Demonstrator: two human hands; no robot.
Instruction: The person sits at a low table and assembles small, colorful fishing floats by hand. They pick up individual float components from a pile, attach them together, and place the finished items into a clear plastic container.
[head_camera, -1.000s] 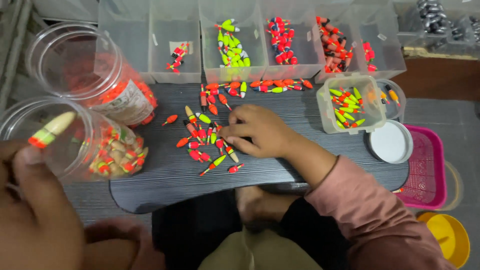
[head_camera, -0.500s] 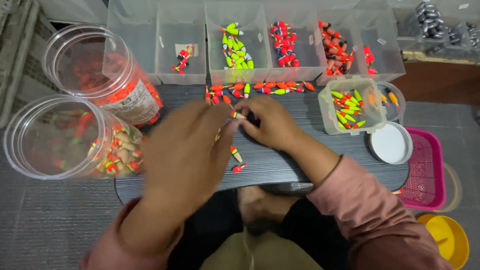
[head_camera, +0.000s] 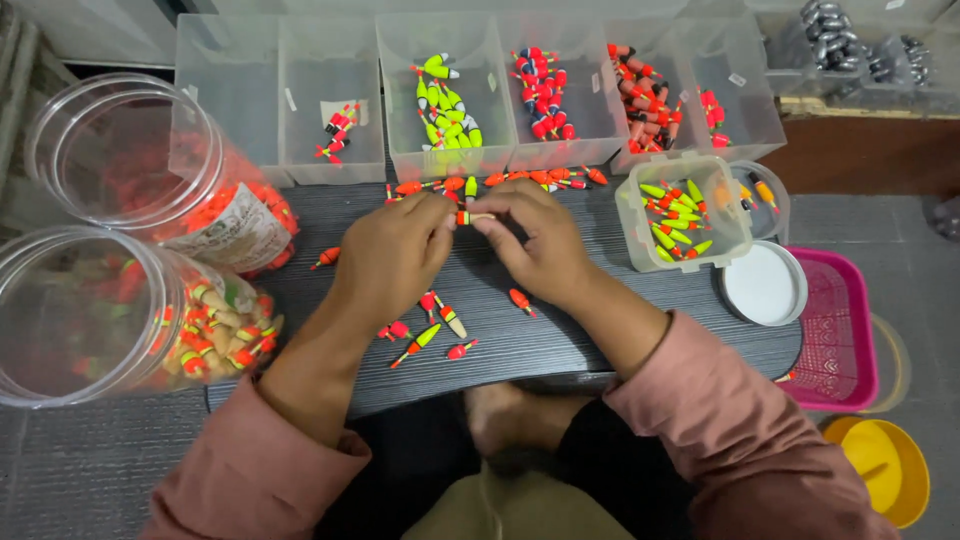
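Orange-and-yellow fishing float (head_camera: 474, 216), held level above the dark board (head_camera: 620, 335), pinched at its left end by the fingertips of the left hand (head_camera: 392, 255) and at its right end by the fingertips of the right hand (head_camera: 540, 240); both hands are closed on this one float, thumbs and forefingers meeting at it. Loose floats (head_camera: 430, 330) lie scattered on the board below and between the wrists, and a further row (head_camera: 520, 178) lies along the board's far edge. Behind stands a line of clear bins (head_camera: 560, 100) holding sorted floats, yellow-green and red. Right of the hands sits a small clear tub (head_camera: 685, 212) of green floats, beside a white lid (head_camera: 765, 285) and a pink basket (head_camera: 835, 330). Two large clear jars (head_camera: 120, 260) lie on their sides at left.
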